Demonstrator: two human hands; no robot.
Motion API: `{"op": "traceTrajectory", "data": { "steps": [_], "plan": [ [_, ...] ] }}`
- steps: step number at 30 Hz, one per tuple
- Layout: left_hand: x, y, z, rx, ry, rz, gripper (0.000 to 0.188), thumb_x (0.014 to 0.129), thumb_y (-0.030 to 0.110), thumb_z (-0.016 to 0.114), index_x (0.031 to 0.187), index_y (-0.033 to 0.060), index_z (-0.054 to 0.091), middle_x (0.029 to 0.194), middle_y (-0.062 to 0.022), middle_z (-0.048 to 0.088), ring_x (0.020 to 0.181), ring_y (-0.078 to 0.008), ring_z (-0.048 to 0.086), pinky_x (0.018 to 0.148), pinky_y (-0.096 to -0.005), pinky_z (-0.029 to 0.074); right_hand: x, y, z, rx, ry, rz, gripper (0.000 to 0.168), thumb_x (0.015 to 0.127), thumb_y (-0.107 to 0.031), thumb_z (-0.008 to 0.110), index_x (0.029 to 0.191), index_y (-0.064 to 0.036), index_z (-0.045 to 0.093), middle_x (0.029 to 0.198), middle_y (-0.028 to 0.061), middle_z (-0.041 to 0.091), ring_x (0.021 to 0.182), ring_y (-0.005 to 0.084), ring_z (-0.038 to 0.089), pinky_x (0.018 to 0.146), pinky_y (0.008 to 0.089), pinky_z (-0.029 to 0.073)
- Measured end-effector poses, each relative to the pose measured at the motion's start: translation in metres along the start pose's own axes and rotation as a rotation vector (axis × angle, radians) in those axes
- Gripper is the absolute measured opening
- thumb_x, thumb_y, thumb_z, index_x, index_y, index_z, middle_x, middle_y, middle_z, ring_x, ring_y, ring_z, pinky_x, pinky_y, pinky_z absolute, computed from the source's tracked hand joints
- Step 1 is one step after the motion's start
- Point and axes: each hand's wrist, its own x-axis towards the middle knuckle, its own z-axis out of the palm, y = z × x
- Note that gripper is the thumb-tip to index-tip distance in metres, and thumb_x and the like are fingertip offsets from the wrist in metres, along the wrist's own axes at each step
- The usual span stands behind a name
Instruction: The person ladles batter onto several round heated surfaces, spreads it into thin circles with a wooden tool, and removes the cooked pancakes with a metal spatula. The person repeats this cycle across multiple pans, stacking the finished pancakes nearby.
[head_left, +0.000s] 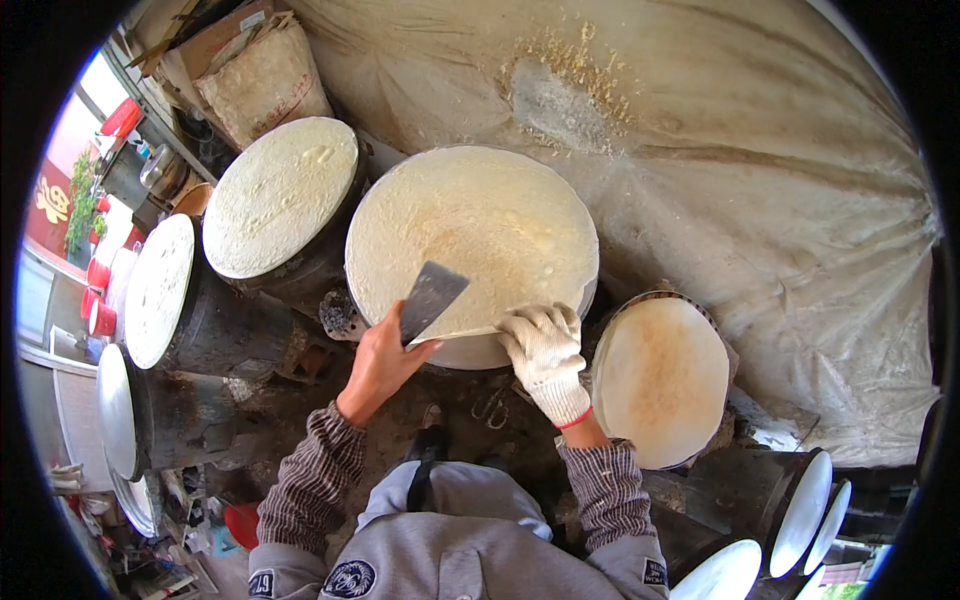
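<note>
A large round flatbread (480, 217) lies on a round metal griddle (469, 354) before me, browned near its middle. Its near edge is lifted, baring a strip of the griddle. My left hand (386, 360) is bare and holds a flat metal scraper (435, 296) upright over that edge, thumb along the bread's rim. In a white knitted glove, my right hand (544, 349) pinches the near right edge of the bread. At the right, a browned round flatbread (660, 382) rests on a smaller round support.
Pale batter rounds cover two drum-mounted griddles, one (281, 199) at upper left, one (159, 292) at left. Drums with metal tops (801, 514) stand at lower right. A creased cloth sheet (787, 247) with crumbs spreads behind. A red bucket (242, 523) sits lower left.
</note>
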Motion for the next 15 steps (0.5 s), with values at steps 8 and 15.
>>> {"op": "traceTrajectory", "data": {
  "steps": [8,15],
  "plan": [
    [0.005,-0.013,0.013,0.135,0.09,-0.021,0.041,0.085,0.019,0.066,0.119,0.0011,0.053,0.108,-0.0222,0.064,0.097,-0.0394,0.063,0.08,-0.0416,0.051,0.005,-0.002,-0.001,0.03,-0.055,0.061,0.012,0.079,-0.024,0.064,0.089,-0.019,0.068,0.095,-0.003,0.066,0.091,0.02,0.061,0.092,0.0377,0.041],
    [0.013,0.004,0.0,0.183,0.184,0.109,0.038,0.085,0.019,0.066,0.117,0.0012,0.055,0.108,-0.019,0.065,0.093,-0.0381,0.064,0.078,-0.0413,0.052,0.016,-0.016,-0.014,-0.074,-0.064,0.117,0.032,0.066,-0.023,0.075,0.096,-0.015,0.069,0.104,0.0046,0.065,0.098,0.0261,0.061,0.091,0.0406,0.043]
  ]
}}
